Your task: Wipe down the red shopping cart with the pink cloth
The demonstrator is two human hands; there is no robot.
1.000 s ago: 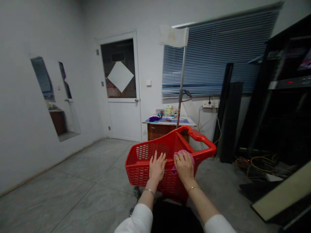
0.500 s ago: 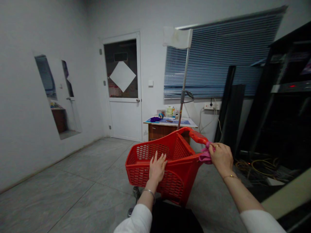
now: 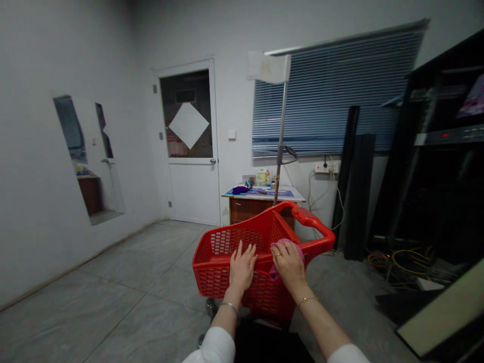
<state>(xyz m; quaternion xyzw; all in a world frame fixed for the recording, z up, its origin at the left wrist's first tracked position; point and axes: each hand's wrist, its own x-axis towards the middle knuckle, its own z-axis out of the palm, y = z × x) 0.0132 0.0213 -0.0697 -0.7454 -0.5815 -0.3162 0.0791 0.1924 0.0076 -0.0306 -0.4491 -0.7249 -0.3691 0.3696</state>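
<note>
"What is closest?"

"A red plastic shopping cart (image 3: 217,282) stands on the grey tile floor (image 3: 113,302)."

"And the hands?"

"The left hand (image 3: 242,268) lies flat on the cart's mesh, grip open. The right hand (image 3: 289,267) has its grip closed on a pink cloth (image 3: 295,248) against the cart."

"Beyond?"

"A wooden surface (image 3: 291,197) beside a white door (image 3: 192,191)."

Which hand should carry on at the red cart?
Probably the right hand: it holds the pink cloth against the red plastic cart, while the left hand lies bare on the mesh.
</note>
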